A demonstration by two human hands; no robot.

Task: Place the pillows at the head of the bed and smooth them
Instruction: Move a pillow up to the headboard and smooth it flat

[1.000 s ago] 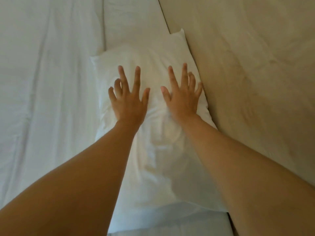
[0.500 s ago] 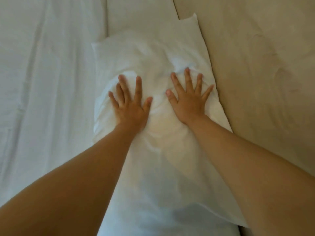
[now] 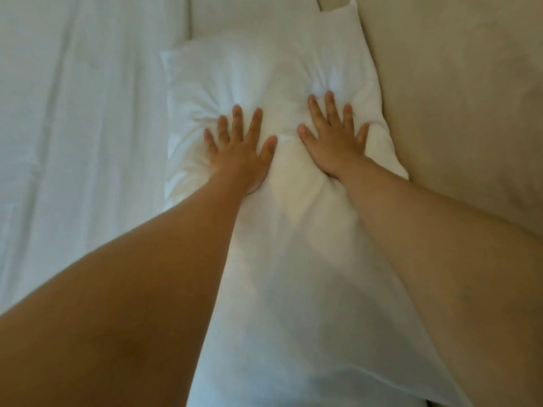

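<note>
I can read no label or writing on anything here. My left hand (image 3: 239, 149) and right hand (image 3: 333, 138) lie palm-down on the white pillow (image 3: 293, 230), fingers spread flat, gripping nothing. Both press into its upper half, and the fabric puckers around my fingertips. My 2 bare forearms reach forward over it. The pillow lies lengthwise on the white sheet (image 3: 82, 136), its right edge touching the beige headboard (image 3: 455, 98).
</note>
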